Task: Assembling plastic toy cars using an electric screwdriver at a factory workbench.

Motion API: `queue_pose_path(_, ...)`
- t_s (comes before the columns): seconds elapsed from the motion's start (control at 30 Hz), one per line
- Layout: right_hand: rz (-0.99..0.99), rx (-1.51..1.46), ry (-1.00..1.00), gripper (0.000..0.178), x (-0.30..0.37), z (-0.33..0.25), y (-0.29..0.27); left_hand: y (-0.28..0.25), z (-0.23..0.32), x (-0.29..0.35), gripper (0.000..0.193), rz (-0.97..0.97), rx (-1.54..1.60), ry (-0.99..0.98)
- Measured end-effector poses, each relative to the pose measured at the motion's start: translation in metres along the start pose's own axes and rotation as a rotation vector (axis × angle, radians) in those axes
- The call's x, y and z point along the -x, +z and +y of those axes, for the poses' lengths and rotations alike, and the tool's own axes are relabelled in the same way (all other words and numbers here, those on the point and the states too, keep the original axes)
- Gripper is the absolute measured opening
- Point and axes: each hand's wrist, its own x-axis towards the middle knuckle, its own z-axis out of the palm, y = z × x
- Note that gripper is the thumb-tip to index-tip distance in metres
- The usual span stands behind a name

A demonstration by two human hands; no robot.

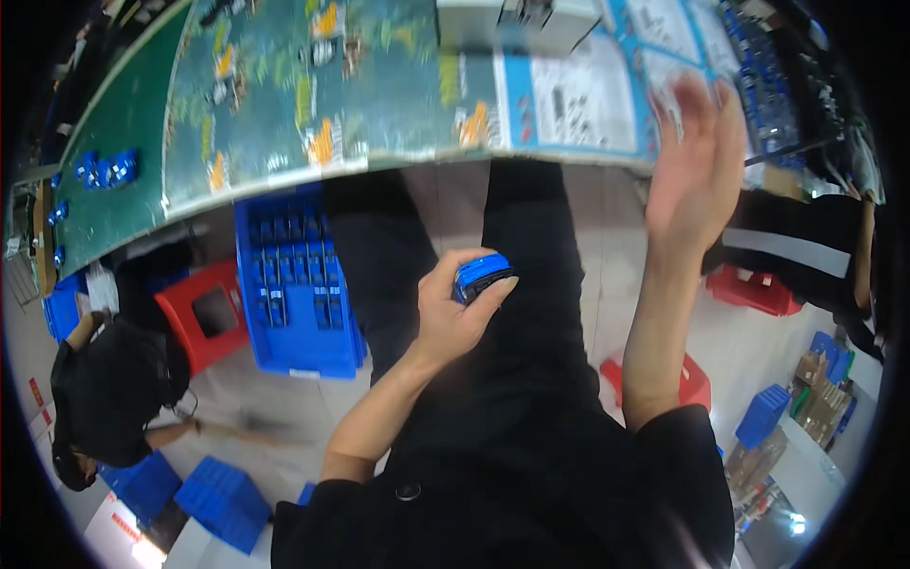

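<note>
Above my lap, my left hand point(451, 311) is wrapped around a small blue-and-black device point(484, 271). Its blue side faces up and its black side is partly under my thumb; I cannot make out its exact kind. Farther off to the right, my right hand point(697, 175) is raised near the table's front edge, with its fingers stretched out and a little blurred. No object shows in that palm. Behind its fingertips lie blue-bordered printed sheets point(580, 104) on the table.
The long table point(398, 114) has a patterned cover; a white box-shaped fixture point(469, 27) stands on it. Left of my legs is a blue crate point(294, 346) with rows of similar devices. Red stools point(220, 318) and other people point(123, 389) are on both sides.
</note>
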Motion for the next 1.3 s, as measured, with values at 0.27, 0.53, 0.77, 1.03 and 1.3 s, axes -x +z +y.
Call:
queue_pose_path(0.27,-0.445,0.374,0.567,0.031,0.191,0.035,-0.013,-0.003,-0.034,0.044,0.027,-0.173,-0.002,-0.051)
queue_pose_path(0.53,-0.502,0.379,0.593,0.039,0.209,0.048,-0.010,-0.017,-0.043,0.061,0.031,-0.083,0.179,-0.271)
queue_pose_path(0.77,-0.576,0.301,0.584,0.032,0.211,0.055,0.000,-0.031,-0.045,0.069,0.027,-0.137,0.091,-0.218)
queue_pose_path(1.03,-0.582,0.248,0.469,0.027,0.214,0.057,-0.003,-0.035,-0.044,0.069,0.027,-0.249,0.005,-0.201)
queue_pose_path(1.3,-0.448,0.364,0.598,0.030,0.212,0.053,0.005,-0.023,-0.054,0.066,0.026,-0.125,0.131,-0.286)
